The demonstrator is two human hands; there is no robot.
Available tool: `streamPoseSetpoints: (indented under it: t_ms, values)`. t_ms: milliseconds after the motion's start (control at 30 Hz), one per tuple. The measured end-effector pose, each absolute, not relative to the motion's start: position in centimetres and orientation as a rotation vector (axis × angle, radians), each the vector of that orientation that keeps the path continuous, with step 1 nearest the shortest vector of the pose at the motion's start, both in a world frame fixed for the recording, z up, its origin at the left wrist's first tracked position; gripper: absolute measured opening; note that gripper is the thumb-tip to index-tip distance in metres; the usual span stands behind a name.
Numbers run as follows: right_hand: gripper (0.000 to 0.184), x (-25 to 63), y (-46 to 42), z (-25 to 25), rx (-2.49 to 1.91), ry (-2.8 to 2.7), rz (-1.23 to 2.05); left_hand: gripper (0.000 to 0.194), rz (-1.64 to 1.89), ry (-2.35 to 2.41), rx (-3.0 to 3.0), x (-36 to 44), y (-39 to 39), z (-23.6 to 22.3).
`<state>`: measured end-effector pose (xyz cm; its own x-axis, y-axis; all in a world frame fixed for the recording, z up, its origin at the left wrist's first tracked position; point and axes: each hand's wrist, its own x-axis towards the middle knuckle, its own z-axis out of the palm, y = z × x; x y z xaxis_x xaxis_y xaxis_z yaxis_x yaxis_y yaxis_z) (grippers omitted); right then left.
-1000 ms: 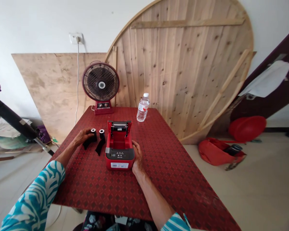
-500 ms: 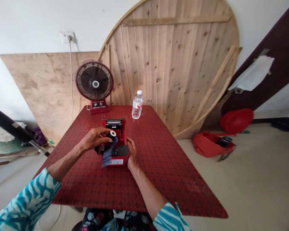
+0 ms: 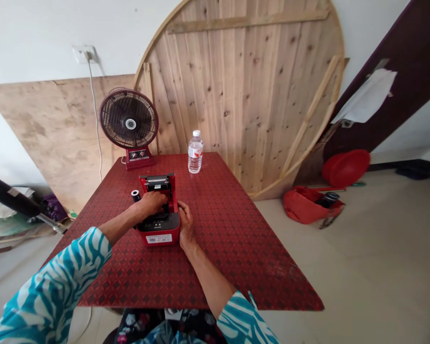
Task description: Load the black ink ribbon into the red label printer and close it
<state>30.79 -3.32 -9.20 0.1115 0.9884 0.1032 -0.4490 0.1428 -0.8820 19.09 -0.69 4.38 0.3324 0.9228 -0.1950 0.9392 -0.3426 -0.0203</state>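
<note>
A red and black label printer (image 3: 159, 237) sits on the table with its lid (image 3: 156, 182) raised at the back. My left hand (image 3: 152, 203) reaches into the printer's inner compartment from the left; its fingertips are hidden inside, so whether they grip anything cannot be told. My right hand (image 3: 186, 222) is held against the printer's right side, fingers curved along the wall. A black roll with a white core (image 3: 135, 196) stands upright just left of the printer, partly behind my left hand.
A clear water bottle (image 3: 195, 153) and a dark red fan (image 3: 129, 124) stand toward the back of the red patterned table (image 3: 229, 258). A round wooden board (image 3: 243, 95) leans on the wall behind. On the floor to the right lies a red bag (image 3: 301, 208).
My left hand has let go of the black roll, which now stands left of the printer, and has moved into the compartment. The right hand stays on the printer. The view has shifted slightly.
</note>
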Motion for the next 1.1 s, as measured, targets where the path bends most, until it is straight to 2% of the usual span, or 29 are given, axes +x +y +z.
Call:
streamPoseSetpoints:
  t_ms: [167,233,333,433,633,1100]
  values:
    - [0.038,31.0,-3.3,-9.3,-0.815,-0.878,1.24,0.018,-0.213,1.575,2.483,17.8,0.1,4.9]
    - [0.038,31.0,-3.4,-9.2,-0.817,-0.882,1.236,0.023,-0.018,1.526,2.457,16.4,-1.3,5.3]
    - [0.036,31.0,-3.5,-8.8,-0.81,-0.868,1.244,0.033,0.494,1.478,2.357,14.1,-5.0,5.5]
    - [0.035,30.9,-3.6,-8.4,-0.79,-0.831,1.285,0.035,0.71,1.425,2.407,12.8,-8.4,4.8]
    - [0.038,31.0,-3.7,-8.4,-0.804,-0.81,1.287,0.023,0.823,1.404,2.678,13.9,-8.9,2.5]
    - [0.04,31.2,-3.6,-8.4,-0.839,-0.84,1.284,0.02,0.948,1.371,2.878,15.5,-11.5,1.9]
